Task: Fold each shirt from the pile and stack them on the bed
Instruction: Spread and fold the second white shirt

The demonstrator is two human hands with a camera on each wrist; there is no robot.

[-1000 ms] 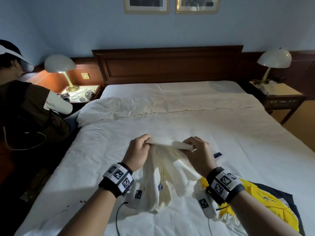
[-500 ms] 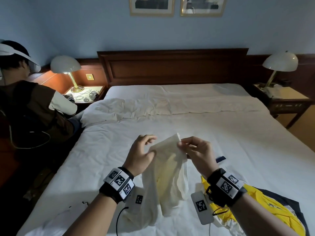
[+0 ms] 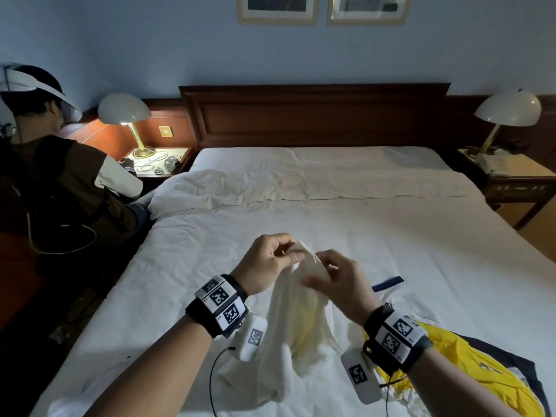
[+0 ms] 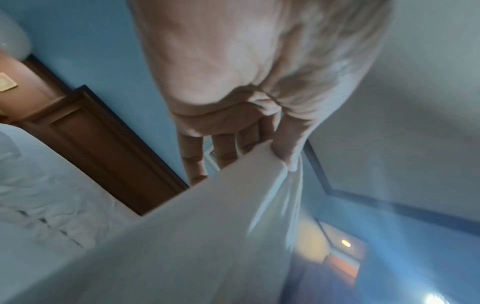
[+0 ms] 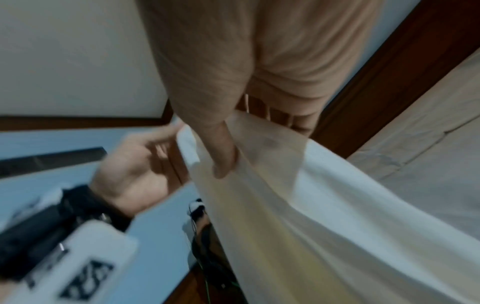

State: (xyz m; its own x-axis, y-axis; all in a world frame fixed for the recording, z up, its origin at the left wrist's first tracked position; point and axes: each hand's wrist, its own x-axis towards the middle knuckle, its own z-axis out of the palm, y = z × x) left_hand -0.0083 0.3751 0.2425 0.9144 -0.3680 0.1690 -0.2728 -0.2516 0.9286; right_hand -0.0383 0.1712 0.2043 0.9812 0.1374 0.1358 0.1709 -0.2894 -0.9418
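Above bed (image 3: 406, 236), L hand (image 3: 267, 263) & R hand (image 3: 340, 284) pinch cream shirt (image 3: 298, 326); yellow shirt (image 3: 457, 365) beside.

Left hand (image 4: 249, 86) fingers (image 4: 285, 148) pinch white shirt (image 4: 207, 226).

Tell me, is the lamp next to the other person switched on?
Yes, the lamp on the nightstand beside the other person throws a warm glow on the wall and tabletop, as the head view shows.

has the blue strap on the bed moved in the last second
Cannot tell. The camera itself shifted. The blue strap lies on the bed sheet just past the right hand, as before.
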